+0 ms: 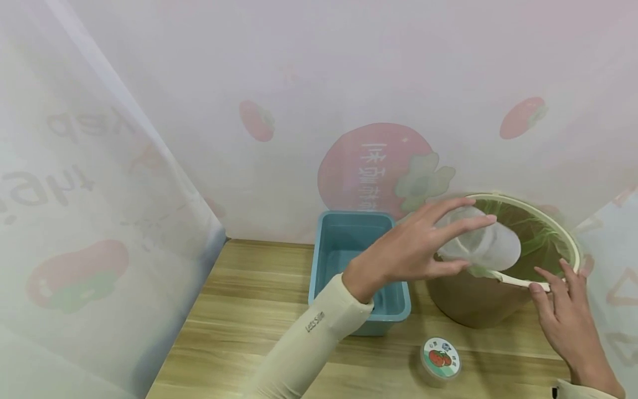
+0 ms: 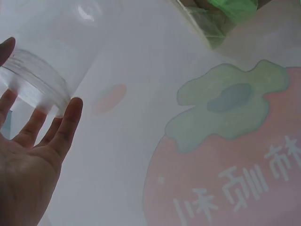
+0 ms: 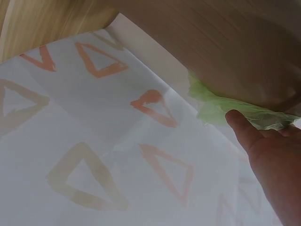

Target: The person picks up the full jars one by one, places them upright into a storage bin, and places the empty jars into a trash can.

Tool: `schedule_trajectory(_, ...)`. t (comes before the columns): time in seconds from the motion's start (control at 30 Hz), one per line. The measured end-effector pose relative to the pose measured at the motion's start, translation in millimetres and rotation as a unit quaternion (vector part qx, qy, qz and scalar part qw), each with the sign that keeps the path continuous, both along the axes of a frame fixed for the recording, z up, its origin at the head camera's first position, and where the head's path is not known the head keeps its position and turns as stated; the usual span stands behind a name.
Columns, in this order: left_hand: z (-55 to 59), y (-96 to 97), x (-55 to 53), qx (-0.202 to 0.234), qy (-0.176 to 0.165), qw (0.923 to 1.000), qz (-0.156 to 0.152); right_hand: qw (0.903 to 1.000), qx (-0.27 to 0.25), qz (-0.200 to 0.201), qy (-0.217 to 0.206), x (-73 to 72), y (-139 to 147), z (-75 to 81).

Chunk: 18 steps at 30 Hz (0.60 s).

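My left hand [image 1: 423,244] grips a clear plastic jar [image 1: 500,247] by one end, its fingers and thumb spread round the side. The jar is tilted over the near left rim of a brown trash can [image 1: 478,302] lined with a green plastic bag [image 1: 540,241]. In the left wrist view, the ridged end of the jar [image 2: 37,75] lies by the fingertips. At the can's near right edge, my right hand [image 1: 570,318] holds the pale rim [image 1: 573,244], fingers over it and thumb outside. The right wrist view shows that thumb against the green liner [image 3: 225,109].
A blue plastic bin [image 1: 359,221] stands left of the can, under my left forearm. Nearer on the wood-grain table [image 1: 249,310] sits a small round tub [image 1: 440,360] with a tomato label on top. A printed white curtain [image 1: 199,111] hangs behind and at both sides.
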<state>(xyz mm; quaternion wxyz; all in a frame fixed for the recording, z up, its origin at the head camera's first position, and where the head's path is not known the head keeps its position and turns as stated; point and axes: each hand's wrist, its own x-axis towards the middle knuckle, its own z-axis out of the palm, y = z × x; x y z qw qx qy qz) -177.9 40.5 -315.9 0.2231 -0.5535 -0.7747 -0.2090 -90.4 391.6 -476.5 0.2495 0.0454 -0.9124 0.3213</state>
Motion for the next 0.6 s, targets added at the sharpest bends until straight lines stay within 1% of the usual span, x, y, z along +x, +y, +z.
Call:
schedule_trajectory(0.1, -3.3, 11.7, -6.9, 0.01, 0.002, 0.9998, 0.015, 1.0, 0.003, 0.002, -0.004, 0.3, 0, 0.0)
schedule_trajectory(0.2, -8.5, 24.6, -14.3, 0.016, -0.009, 0.9995, 0.025, 0.9999, 0.009, 0.003, -0.007, 0.1, 1, 1.1)
schedule_trajectory(0.33, -17.1, 44.1, -26.0, 0.011, -0.025, 0.9988, 0.039, 0.9999, 0.011, 0.002, -0.01, -0.1, 1, 1.4)
schedule_trajectory(0.5, -32.7, 70.6, -42.5, -0.002, -0.035, 0.9974, 0.063, 0.9999, 0.008, 0.001, -0.01, 0.8, 1, 0.6)
schedule_trajectory(0.6, -42.1, 84.9, -48.5, -0.018, -0.042, 0.9957, 0.08, 1.0, 0.006, 0.001, -0.007, 0.4, 0, 0.6)
